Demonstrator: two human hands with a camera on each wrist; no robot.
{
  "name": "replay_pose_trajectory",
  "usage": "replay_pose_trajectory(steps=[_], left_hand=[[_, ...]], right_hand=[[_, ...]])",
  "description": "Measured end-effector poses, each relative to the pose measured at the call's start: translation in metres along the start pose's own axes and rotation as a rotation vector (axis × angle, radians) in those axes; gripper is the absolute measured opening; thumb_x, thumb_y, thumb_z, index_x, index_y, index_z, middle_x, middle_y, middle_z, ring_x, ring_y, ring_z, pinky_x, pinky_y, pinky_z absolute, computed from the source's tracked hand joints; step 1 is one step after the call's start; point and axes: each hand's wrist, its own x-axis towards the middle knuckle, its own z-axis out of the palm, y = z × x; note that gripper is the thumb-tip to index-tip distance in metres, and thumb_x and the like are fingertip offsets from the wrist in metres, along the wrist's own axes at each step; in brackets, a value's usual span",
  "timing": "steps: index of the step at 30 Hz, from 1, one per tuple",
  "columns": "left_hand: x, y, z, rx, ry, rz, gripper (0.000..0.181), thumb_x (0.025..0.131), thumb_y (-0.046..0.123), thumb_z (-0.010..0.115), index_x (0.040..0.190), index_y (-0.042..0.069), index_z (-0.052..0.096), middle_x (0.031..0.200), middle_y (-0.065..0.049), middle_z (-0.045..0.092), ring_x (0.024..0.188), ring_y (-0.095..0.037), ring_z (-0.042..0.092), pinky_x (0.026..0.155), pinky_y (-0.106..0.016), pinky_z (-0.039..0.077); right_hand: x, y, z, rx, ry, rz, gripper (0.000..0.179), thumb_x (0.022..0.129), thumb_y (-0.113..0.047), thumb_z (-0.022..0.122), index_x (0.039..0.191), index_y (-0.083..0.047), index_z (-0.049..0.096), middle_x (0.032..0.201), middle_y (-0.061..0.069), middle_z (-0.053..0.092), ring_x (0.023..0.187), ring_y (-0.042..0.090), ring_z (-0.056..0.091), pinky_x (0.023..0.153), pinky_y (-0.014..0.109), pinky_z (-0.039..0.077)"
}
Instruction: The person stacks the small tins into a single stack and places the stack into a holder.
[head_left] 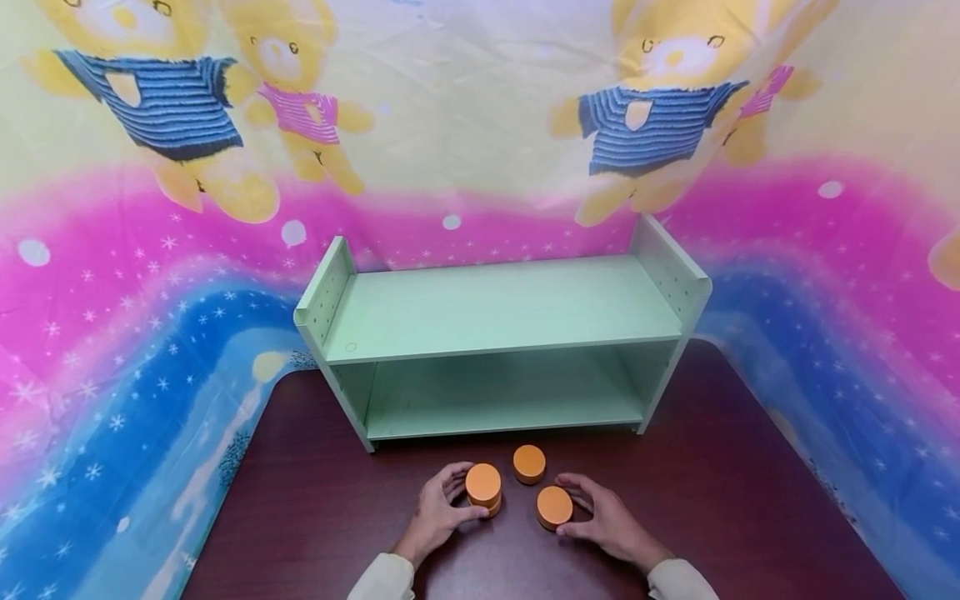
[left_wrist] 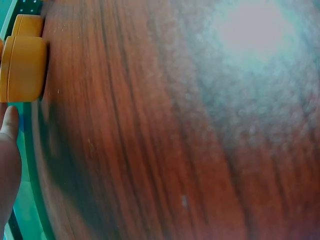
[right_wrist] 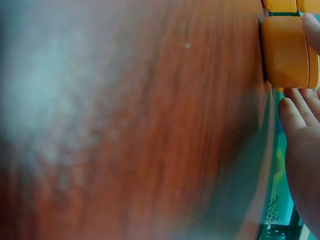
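Tilting could topple the stacked tins (head_left: 483, 486) before the shelf (head_left: 502, 307); left hand (head_left: 441, 510) grips these, right hand (head_left: 609, 521) another tin (head_left: 554, 507).

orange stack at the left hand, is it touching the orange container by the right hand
Apart. The head view shows a strip of dark tabletop between the orange stack and the front right orange container.

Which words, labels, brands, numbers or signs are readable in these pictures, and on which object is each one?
There are none: I can read no text on the orange round containers, the green shelf, the table or the bear-printed backdrop.
A small blue mark at the backdrop's top is cut off; I cannot tell if it is lettering.
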Motion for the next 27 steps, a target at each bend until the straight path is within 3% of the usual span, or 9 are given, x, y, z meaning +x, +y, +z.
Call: replay_pose_trajectory(steps=[6, 12, 17, 27], left_hand=[[0.004, -0.025, 0.0, 0.014, 0.022, 0.003, 0.067, 0.062, 0.005, 0.085, 0.121, 0.0, 0.054, 0.123, -0.015, 0.056, 0.114, -0.028, 0.053, 0.095, -0.029, 0.047], [0.004, -0.027, 0.0, 0.014, 0.032, 0.002, 0.066, 0.061, 0.008, 0.086, 0.119, -0.001, 0.055, 0.121, -0.016, 0.057, 0.112, -0.029, 0.055, 0.094, -0.03, 0.048], [0.004, -0.023, 0.001, 0.002, 0.026, -0.011, 0.064, 0.062, 0.005, 0.085, 0.119, -0.002, 0.056, 0.121, -0.017, 0.057, 0.111, -0.03, 0.055, 0.093, -0.03, 0.048], [-0.003, 0.005, 0.0, 0.001, 0.015, -0.013, 0.059, 0.064, 0.0, 0.083, 0.116, -0.005, 0.056, 0.119, -0.021, 0.057, 0.111, -0.036, 0.054, 0.095, -0.042, 0.046]], right_hand=[[0.001, 0.013, 0.001, 0.03, 0.015, 0.043, 0.072, 0.072, -0.01, 0.08, 0.131, 0.005, 0.042, 0.132, 0.025, 0.045, 0.121, 0.036, 0.045, 0.099, 0.037, 0.043], [0.001, 0.006, 0.001, 0.055, 0.028, 0.048, 0.063, 0.073, -0.003, 0.078, 0.126, 0.006, 0.046, 0.129, 0.026, 0.047, 0.12, 0.038, 0.045, 0.1, 0.037, 0.042], [-0.001, -0.014, 0.001, 0.045, 0.035, 0.031, 0.059, 0.074, -0.002, 0.077, 0.123, 0.009, 0.047, 0.125, 0.027, 0.049, 0.117, 0.04, 0.046, 0.099, 0.037, 0.043], [0.002, -0.025, 0.001, 0.03, 0.072, 0.053, 0.059, 0.073, -0.004, 0.079, 0.123, 0.007, 0.049, 0.124, 0.023, 0.052, 0.116, 0.037, 0.049, 0.099, 0.045, 0.04]])
